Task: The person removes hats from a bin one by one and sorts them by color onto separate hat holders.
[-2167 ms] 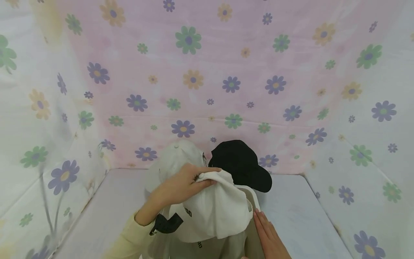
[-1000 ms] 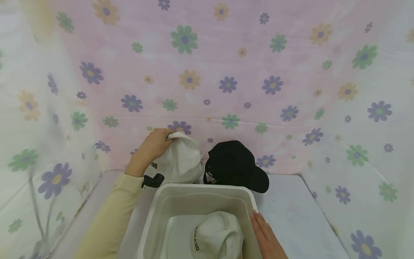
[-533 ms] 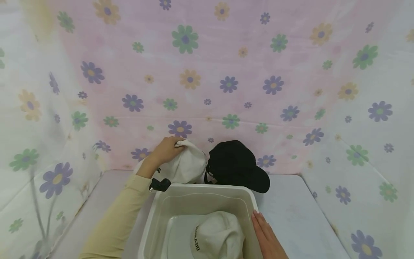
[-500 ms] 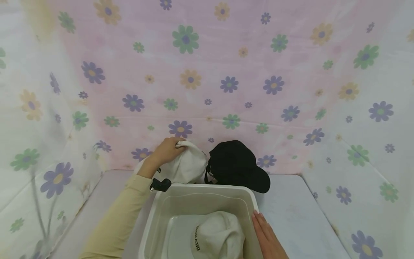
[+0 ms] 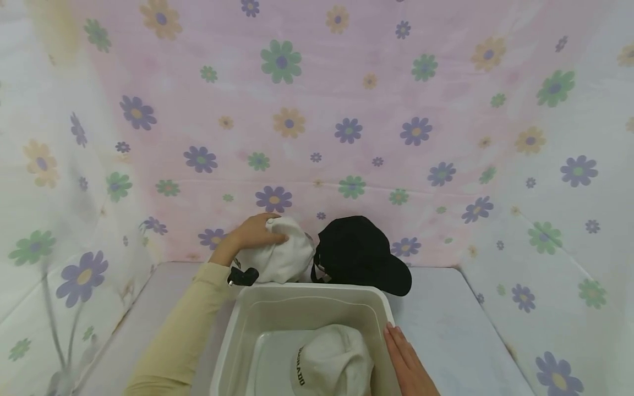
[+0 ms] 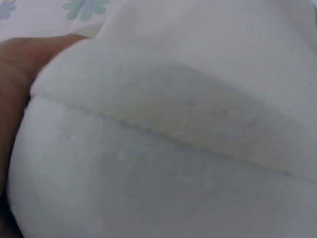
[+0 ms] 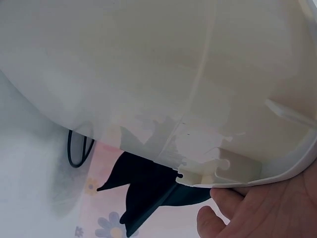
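Behind the bin, my left hand (image 5: pixel 257 231) holds a white cap (image 5: pixel 292 256) by its crown, thumb on the near side. In the left wrist view, the white fabric (image 6: pixel 163 144) fills most of the picture, with fingers (image 6: pixel 15 74) along its left edge. My right hand (image 5: pixel 408 357) rests with straight fingers against the right side of the beige plastic bin (image 5: pixel 317 289); its thumb cannot be made out. Inside the bin, toward its right side, sits another white cap (image 5: pixel 339 357) with dark lettering on it.
A black cap (image 5: pixel 359 250) stands behind the bin, beside the held white cap, its brim pointing right. Flower-printed cloth (image 5: pixel 307 110) hangs at the back and both sides. The pale table surface (image 5: pixel 460 330) extends on either side of the bin.
My left hand carried the white cap from above the bin back and left to behind it, then lowered it and shifted its hold on the crown. My right hand stays at the bin.
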Tool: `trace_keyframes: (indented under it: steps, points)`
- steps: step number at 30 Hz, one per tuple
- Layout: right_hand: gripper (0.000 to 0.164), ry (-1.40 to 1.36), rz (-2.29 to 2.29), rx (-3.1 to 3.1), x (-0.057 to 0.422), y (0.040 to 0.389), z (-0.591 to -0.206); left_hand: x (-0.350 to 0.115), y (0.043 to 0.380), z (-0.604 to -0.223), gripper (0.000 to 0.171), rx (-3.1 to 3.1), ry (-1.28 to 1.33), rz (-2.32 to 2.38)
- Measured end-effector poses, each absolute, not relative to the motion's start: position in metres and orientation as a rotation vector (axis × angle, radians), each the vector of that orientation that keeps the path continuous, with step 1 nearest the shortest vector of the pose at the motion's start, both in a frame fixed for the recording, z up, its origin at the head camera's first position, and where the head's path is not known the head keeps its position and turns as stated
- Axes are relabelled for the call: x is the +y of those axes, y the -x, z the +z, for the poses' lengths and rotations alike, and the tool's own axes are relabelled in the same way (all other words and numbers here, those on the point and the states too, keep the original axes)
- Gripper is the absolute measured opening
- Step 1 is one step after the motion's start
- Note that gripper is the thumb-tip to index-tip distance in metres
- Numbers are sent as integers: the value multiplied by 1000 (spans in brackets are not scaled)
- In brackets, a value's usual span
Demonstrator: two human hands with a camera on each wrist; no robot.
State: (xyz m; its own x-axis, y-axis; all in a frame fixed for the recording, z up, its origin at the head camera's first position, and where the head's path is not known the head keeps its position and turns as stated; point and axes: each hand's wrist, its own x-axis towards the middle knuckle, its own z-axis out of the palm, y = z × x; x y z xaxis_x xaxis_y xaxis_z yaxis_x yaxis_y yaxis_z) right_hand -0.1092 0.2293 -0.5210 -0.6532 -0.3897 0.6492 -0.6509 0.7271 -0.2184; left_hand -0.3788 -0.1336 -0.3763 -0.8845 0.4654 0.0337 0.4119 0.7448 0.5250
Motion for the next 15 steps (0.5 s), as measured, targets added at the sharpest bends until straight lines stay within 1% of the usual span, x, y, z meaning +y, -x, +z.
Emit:
trace_keyframes:
  steps: [11,13,15]
  points:
    - [102,-800,595,-2310,226,113,-525,-143,377,-379,90,2753,-689,932]
    - [103,-798,596,-2309,226,113,-526,-147,375,-380,89,2742,-675,977]
    - [103,-793,600,-2316,226,114,-526,-153,371,-381,84,2737,-665,1030]
